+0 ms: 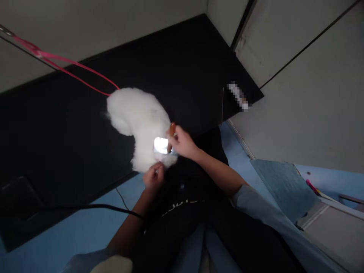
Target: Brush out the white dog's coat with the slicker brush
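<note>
A white fluffy furry body (142,113), probably a small dog, lies curved on a black tabletop (184,72). No head or face can be made out. My right hand (182,142) is closed round the brown handle of a slicker brush (161,145). Its shiny metal head rests against the fur at the near end. Just below the brush, my left hand (153,176) has its fingers pinched together at the near edge of the fur. What exactly lies between those fingertips is partly hidden.
A pink lead (82,70) runs from the fur's far end to a metal fitting (6,31) at upper left. A black cable (93,206) crosses the lower left. Grey walls (298,94) border the table, and a blue floor (76,223) shows below.
</note>
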The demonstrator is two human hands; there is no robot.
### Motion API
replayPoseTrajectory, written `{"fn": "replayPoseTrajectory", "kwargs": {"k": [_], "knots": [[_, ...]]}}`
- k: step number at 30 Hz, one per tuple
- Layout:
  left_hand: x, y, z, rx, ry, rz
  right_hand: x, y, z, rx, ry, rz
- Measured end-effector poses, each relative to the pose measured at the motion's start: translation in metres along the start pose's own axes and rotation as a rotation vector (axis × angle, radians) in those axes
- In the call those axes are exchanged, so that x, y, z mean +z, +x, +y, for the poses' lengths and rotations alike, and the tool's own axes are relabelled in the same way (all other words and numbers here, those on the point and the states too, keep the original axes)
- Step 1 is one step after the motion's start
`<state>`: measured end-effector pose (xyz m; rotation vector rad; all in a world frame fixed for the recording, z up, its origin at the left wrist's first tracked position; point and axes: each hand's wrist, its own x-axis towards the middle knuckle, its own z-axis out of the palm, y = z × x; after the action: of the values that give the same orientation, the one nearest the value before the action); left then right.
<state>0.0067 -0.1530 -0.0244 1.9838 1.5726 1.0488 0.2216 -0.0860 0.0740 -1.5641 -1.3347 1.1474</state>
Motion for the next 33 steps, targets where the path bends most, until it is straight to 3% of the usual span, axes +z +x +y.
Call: {"fn": "replayPoseTrajectory", "kwargs": {"k": [2,3,6,10,11,14,15,18,22,24,26,30,33], "knots": [[0.001,0.000,0.000,-0.019,-0.030,0.033,-0.001,-0.004,0.001,-0.006,-0.014,0.151],[0.002,0.000,0.001,-0.048,-0.052,0.061,-0.001,-0.007,0.003,-0.037,0.003,0.159],[0.005,0.004,0.006,-0.187,-0.132,0.183,0.002,-0.016,0.009,-0.069,0.091,0.036],[0.003,0.010,0.011,-0.324,-0.116,0.165,0.008,-0.028,0.020,-0.039,0.138,0.322],[0.002,0.012,0.011,-0.342,-0.118,0.142,0.010,-0.031,0.022,-0.058,0.146,0.320],[-0.001,0.014,0.008,-0.392,-0.198,0.097,0.016,-0.040,0.027,-0.056,0.200,0.134],[-0.002,0.015,0.007,-0.399,-0.217,0.093,0.017,-0.041,0.028,-0.035,0.215,0.145],[-0.009,0.022,0.005,-0.293,-0.144,0.169,0.016,-0.043,0.031,-0.037,0.220,0.356],[-0.014,0.039,0.006,-0.069,0.024,0.285,0.016,-0.042,0.032,-0.037,0.254,0.232],[-0.012,0.045,0.006,-0.025,0.040,0.223,0.017,-0.039,0.033,-0.005,0.288,0.341],[-0.007,0.048,0.003,-0.026,0.032,0.142,0.018,-0.038,0.035,-0.023,0.303,0.455],[0.001,0.043,-0.008,-0.155,0.028,0.111,0.018,-0.036,0.038,-0.005,0.345,0.261],[0.001,0.040,-0.014,-0.241,0.030,0.088,0.017,-0.034,0.038,0.010,0.339,0.431]]}}
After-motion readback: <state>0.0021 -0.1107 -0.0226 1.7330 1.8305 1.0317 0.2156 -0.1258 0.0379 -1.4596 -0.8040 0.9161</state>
